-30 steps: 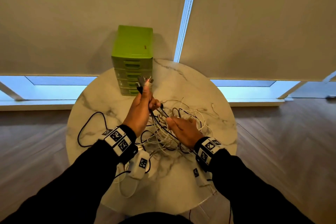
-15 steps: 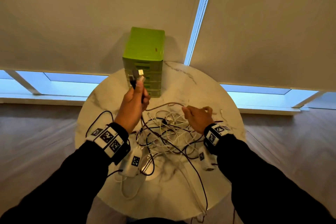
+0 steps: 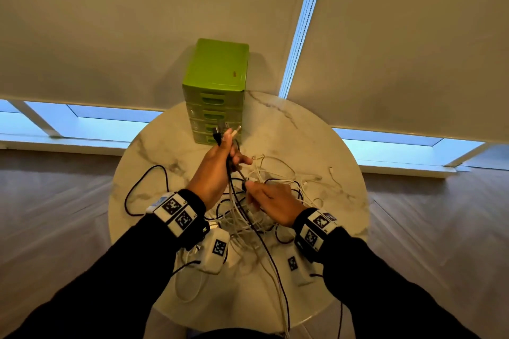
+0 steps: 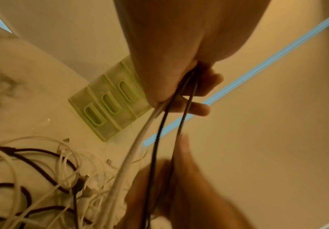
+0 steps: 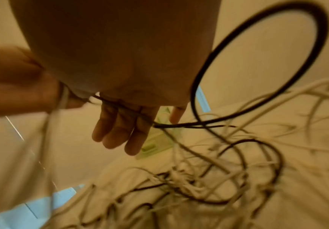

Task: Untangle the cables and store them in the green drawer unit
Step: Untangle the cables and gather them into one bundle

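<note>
While most of the cables (image 3: 264, 201) are left in a loose black-and-white tangle on the round marble table (image 3: 316, 146), a few ends are held up out of it by the left hand (image 3: 217, 165), whose fingers are curled round one white and two dark strands, the plugs poking out above the fist. Half a second ago the right hand (image 3: 272, 202) was held apart over the far side of the tangle; it has now been brought in just below the left, its fingers nearly straight, with a dark strand laid across them. Whether that strand is pinched by the thumb cannot be told. The held strands are probably about to be stroked free of the pile. The green drawer unit (image 3: 217, 91) is seen at the table's far edge, every drawer shut, so nothing has been stored yet.
</note>
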`<state>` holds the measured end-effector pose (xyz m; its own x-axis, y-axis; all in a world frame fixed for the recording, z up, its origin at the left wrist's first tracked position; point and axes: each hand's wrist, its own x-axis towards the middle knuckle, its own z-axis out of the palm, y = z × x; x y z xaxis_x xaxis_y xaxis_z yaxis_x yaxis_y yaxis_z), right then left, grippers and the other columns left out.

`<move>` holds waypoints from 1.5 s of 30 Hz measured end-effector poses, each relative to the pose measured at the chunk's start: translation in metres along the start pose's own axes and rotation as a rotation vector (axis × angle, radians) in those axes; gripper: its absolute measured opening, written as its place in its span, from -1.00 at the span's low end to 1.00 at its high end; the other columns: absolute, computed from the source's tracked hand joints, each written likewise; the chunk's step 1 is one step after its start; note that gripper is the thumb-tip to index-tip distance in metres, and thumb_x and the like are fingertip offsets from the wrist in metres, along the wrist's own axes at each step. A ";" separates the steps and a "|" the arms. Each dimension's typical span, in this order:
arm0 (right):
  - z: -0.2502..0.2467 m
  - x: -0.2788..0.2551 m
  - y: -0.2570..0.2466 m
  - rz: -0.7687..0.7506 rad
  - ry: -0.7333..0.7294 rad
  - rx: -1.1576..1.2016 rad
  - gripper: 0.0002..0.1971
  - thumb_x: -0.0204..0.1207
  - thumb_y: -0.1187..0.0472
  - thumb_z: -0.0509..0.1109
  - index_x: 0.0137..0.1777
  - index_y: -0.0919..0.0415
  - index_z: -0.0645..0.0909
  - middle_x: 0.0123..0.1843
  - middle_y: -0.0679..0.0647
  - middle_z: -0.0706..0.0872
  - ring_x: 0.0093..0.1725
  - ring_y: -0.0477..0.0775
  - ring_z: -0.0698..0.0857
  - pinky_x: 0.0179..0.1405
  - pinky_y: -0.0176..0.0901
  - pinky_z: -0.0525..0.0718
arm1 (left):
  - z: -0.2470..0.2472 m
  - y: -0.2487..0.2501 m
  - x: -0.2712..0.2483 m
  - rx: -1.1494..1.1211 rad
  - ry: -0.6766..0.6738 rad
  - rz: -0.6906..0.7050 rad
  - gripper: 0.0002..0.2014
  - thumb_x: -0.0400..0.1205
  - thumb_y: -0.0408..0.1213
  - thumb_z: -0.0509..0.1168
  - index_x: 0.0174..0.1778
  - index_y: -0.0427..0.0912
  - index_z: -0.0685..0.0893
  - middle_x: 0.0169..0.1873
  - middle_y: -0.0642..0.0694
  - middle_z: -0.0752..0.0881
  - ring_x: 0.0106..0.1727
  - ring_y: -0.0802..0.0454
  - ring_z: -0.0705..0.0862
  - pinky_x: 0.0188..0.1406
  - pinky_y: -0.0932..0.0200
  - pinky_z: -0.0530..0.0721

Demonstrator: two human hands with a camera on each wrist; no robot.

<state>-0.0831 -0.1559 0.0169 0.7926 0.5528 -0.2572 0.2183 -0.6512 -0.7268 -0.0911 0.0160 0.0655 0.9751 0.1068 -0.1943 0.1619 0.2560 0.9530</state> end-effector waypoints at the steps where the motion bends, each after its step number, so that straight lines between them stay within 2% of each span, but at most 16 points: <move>1: -0.003 -0.002 0.009 0.056 -0.041 -0.014 -0.44 0.74 -0.31 -0.12 -0.26 -0.12 0.58 -0.30 -0.10 0.72 -0.12 -0.09 0.72 0.24 0.00 0.49 | 0.001 0.007 -0.002 -0.069 0.010 0.014 -0.60 0.82 0.09 0.06 -0.28 -0.05 0.42 -0.51 0.04 0.43 -0.23 -0.06 0.76 0.03 -0.05 0.62; 4: -0.012 -0.009 0.046 0.185 -0.104 -0.151 -0.37 0.71 -0.36 -0.18 -0.28 -0.10 0.62 -0.21 -0.04 0.80 -0.07 -0.03 0.75 0.27 -0.02 0.48 | -0.011 0.032 0.002 -0.223 0.068 0.088 -0.67 0.81 0.06 0.08 -0.21 -0.02 0.45 -0.54 0.07 0.30 -0.52 0.05 0.52 -0.27 0.05 0.64; 6: -0.016 -0.014 0.066 0.207 -0.070 -0.191 -0.36 0.73 -0.32 -0.12 -0.34 -0.01 0.59 -0.33 -0.10 0.77 -0.17 -0.05 0.74 0.42 0.11 0.45 | -0.024 0.051 0.008 -0.240 0.070 0.152 -0.63 0.81 0.09 0.07 -0.26 -0.01 0.42 -0.54 0.08 0.25 -0.56 0.11 0.30 -0.39 0.12 0.53; 8: -0.025 -0.015 0.071 0.188 0.039 -0.183 -0.45 0.74 -0.28 -0.03 -0.41 -0.09 0.51 -0.46 -0.23 0.69 -0.23 -0.05 0.69 0.42 0.24 0.45 | -0.035 0.064 0.011 -0.189 0.092 0.203 -0.59 0.83 0.09 0.03 -0.29 -0.03 0.37 -0.55 0.09 0.27 -0.55 0.12 0.25 -0.41 0.17 0.43; 11: -0.039 0.001 0.057 0.099 0.251 -0.215 -0.46 0.65 -0.42 -0.08 -0.41 -0.12 0.38 -0.50 -0.06 0.56 -0.30 0.06 0.62 0.18 0.22 0.56 | -0.044 0.059 0.012 -0.010 0.137 0.275 -0.61 0.85 0.06 -0.02 -0.24 -0.04 0.39 -0.51 0.13 0.32 -0.49 0.15 0.28 -0.38 0.17 0.33; 15: -0.047 0.018 0.005 -0.026 0.388 0.020 -0.55 0.79 -0.08 0.13 -0.39 -0.05 0.34 -0.48 -0.09 0.43 -0.36 -0.02 0.41 -0.21 -0.04 0.43 | -0.036 0.027 0.006 0.155 0.056 0.144 -0.60 0.82 0.13 0.02 -0.13 -0.05 0.54 -0.46 0.17 0.35 -0.42 0.17 0.30 -0.33 0.13 0.26; 18: -0.041 0.019 -0.031 -0.163 0.329 0.124 -0.58 0.79 -0.08 0.12 -0.30 0.05 0.42 -0.40 -0.04 0.48 -0.39 -0.10 0.41 -0.29 -0.10 0.41 | -0.023 0.011 -0.002 0.187 -0.023 0.008 -0.49 0.73 0.27 0.04 -0.05 -0.13 0.60 -0.45 0.12 0.32 -0.45 0.17 0.29 -0.34 0.13 0.26; 22: -0.032 0.012 -0.051 -0.294 0.119 0.171 -0.68 0.81 0.00 0.12 -0.19 -0.30 0.52 -0.35 -0.18 0.59 -0.34 -0.22 0.53 -0.25 -0.28 0.49 | -0.008 0.012 -0.010 0.202 -0.053 -0.030 -0.43 0.67 0.33 0.09 0.03 -0.16 0.62 -0.47 0.16 0.42 -0.44 0.20 0.38 -0.37 0.25 0.38; 26: -0.029 0.008 -0.049 -0.339 -0.032 0.131 -0.71 0.81 0.02 0.12 -0.14 -0.04 0.55 -0.28 -0.18 0.61 -0.26 -0.24 0.58 -0.14 -0.27 0.53 | -0.004 0.015 -0.010 0.265 -0.044 -0.006 -0.62 0.80 0.11 0.08 -0.01 -0.15 0.55 -0.32 0.03 0.47 -0.31 0.15 0.46 -0.28 0.30 0.49; 28: -0.029 0.008 -0.044 -0.325 -0.052 0.128 -0.66 0.81 0.01 0.11 -0.15 0.09 0.56 -0.31 -0.15 0.57 -0.30 -0.23 0.54 -0.16 -0.27 0.53 | -0.003 0.012 -0.012 0.290 -0.040 -0.004 -0.60 0.80 0.10 0.07 0.15 -0.17 0.59 -0.27 0.06 0.53 -0.25 0.19 0.52 -0.14 0.27 0.51; 31: -0.026 0.007 -0.026 -0.263 -0.105 0.131 -0.61 0.80 -0.12 0.05 -0.14 0.00 0.57 -0.31 -0.14 0.56 -0.30 -0.16 0.53 -0.12 -0.20 0.54 | -0.009 0.015 -0.009 0.252 0.012 0.031 -0.51 0.80 0.13 0.04 0.32 -0.23 0.58 -0.09 -0.08 0.69 -0.06 0.05 0.67 0.07 0.22 0.60; 33: -0.022 0.005 -0.005 -0.189 -0.171 0.061 -0.61 0.80 -0.13 0.00 -0.14 -0.07 0.55 -0.29 -0.11 0.60 -0.29 -0.12 0.55 -0.10 -0.20 0.55 | -0.016 0.022 -0.004 0.156 0.045 0.086 -0.61 0.82 0.12 0.02 0.21 -0.08 0.60 -0.04 -0.09 0.73 -0.07 0.07 0.68 0.02 0.20 0.64; 36: -0.015 0.003 0.028 -0.095 -0.244 -0.084 -0.59 0.82 -0.08 -0.03 -0.14 0.04 0.52 -0.25 0.00 0.68 -0.23 0.00 0.64 -0.01 -0.10 0.59 | -0.026 0.037 0.000 0.102 0.050 0.191 -0.66 0.84 0.07 -0.02 -0.15 -0.01 0.44 -0.39 0.05 0.51 -0.38 0.13 0.41 -0.32 0.23 0.38; 39: -0.012 0.000 0.052 -0.002 -0.319 -0.198 -0.61 0.82 -0.09 -0.06 -0.21 -0.14 0.45 -0.19 -0.07 0.68 -0.14 0.04 0.65 0.13 -0.02 0.58 | -0.040 0.057 0.002 0.040 0.058 0.282 -0.63 0.86 0.02 -0.06 -0.24 -0.01 0.33 -0.49 0.08 0.32 -0.46 0.13 0.23 -0.43 0.25 0.26; 41: -0.016 -0.003 0.062 0.025 -0.264 -0.219 -0.60 0.82 -0.09 -0.04 -0.23 -0.14 0.46 -0.21 -0.12 0.66 -0.14 0.02 0.64 0.17 0.02 0.60 | -0.049 0.068 0.002 0.056 0.072 0.294 -0.65 0.85 0.02 -0.05 -0.22 -0.01 0.35 -0.49 0.09 0.31 -0.45 0.13 0.24 -0.43 0.26 0.26; 45: -0.035 -0.001 0.048 -0.010 0.024 -0.098 -0.57 0.79 -0.12 0.06 -0.21 0.05 0.55 -0.35 0.00 0.76 -0.26 -0.04 0.73 0.06 -0.02 0.67 | -0.057 0.070 -0.004 0.203 0.141 0.283 -0.74 0.86 -0.01 -0.01 -0.09 0.00 0.41 -0.38 0.06 0.35 -0.40 0.20 0.36 -0.34 0.38 0.42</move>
<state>-0.0535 -0.2058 0.0042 0.8032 0.5478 -0.2340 0.2799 -0.6939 -0.6635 -0.0928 0.0883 0.1195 0.9574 0.2810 0.0670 -0.0707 0.0030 0.9975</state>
